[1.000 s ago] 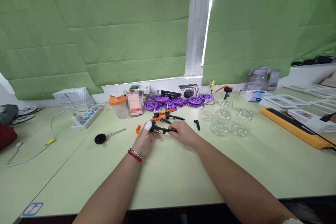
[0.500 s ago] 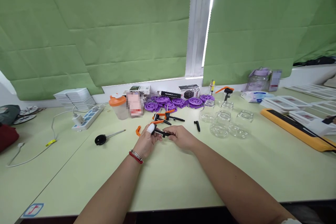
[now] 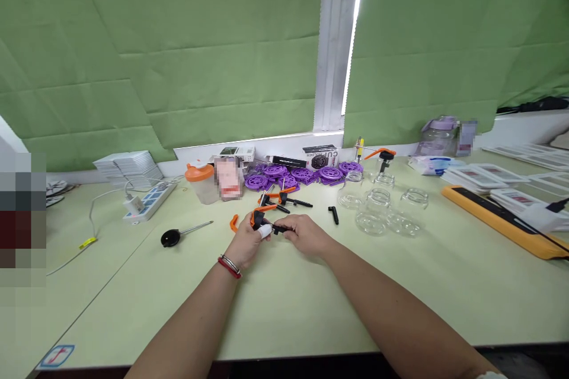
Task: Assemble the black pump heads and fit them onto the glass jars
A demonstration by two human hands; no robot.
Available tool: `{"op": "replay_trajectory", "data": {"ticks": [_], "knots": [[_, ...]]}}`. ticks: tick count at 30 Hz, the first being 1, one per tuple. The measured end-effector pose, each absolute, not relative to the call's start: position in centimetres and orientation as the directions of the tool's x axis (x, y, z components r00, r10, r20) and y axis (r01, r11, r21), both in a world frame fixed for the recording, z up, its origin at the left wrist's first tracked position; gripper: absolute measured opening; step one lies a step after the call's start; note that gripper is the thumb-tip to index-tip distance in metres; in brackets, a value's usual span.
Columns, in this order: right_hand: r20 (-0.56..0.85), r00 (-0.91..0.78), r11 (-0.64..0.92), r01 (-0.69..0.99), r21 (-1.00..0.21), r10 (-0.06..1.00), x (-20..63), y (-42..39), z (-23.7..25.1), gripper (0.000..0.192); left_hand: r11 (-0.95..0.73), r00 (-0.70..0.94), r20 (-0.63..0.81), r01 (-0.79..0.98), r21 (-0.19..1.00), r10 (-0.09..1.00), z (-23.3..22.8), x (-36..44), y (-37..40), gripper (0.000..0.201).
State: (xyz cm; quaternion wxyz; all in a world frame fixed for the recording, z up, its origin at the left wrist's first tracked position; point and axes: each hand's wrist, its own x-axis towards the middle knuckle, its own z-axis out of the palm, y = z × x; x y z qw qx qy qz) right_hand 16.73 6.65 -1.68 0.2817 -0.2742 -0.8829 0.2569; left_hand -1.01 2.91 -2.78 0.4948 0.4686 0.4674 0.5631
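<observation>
In front of me, my left hand (image 3: 248,238) is closed around the body of a black-and-orange lever part (image 3: 258,218), its white-covered thumb pressing on the near side. Fingers of my right hand (image 3: 306,233) pinch the part's slim black end (image 3: 279,228), so both hands grip the one piece. Just beyond them lie similar black-and-orange parts (image 3: 290,199) with metal rods. A loose orange hook-shaped piece (image 3: 233,223) rests beside my left hand. Off to the right is a short black elbow-shaped piece (image 3: 333,215). My fingers cover some of the held part.
Purple wheel-like discs (image 3: 303,174) are heaped at the back. Clear jars (image 3: 371,219) stand to the right, near a yellow-orange tool case (image 3: 498,219). Leftward are a black round piece with a metal rod (image 3: 170,238), an orange-lidded cup (image 3: 201,186) and a power strip (image 3: 151,201).
My left thumb has moved down and right along the held part, and more of its black body shows. My right hand has barely moved. A blurred patch now covers the left edge.
</observation>
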Motion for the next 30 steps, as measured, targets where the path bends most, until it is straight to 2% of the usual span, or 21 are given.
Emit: {"op": "replay_trajectory", "data": {"ticks": [6,14,20,30], "knots": [[0.409,-0.653,0.731,0.345,-0.588,0.637,16.4,6.6,-2.3,0.04,-0.05,-0.064,0.038,-0.199,0.979,0.997,-2.1,-0.7,2.6,0.039],[0.406,-0.631,0.731,0.42,-0.538,0.661,16.3,6.3,-2.4,0.038,-0.005,-0.034,-0.002,-0.202,0.979,0.999,-1.5,-0.5,2.3,0.043],[0.355,-0.666,0.707,0.375,-0.6,0.656,16.0,6.2,-2.2,0.039,-0.024,-0.095,0.005,-0.204,0.979,0.995,-1.8,-0.5,2.4,0.041],[0.297,-0.686,0.666,0.363,-0.652,0.664,16.4,6.2,-1.4,0.04,-0.01,-0.069,-0.003,-0.196,0.981,0.998,-2.0,-1.0,2.7,0.039]]}}
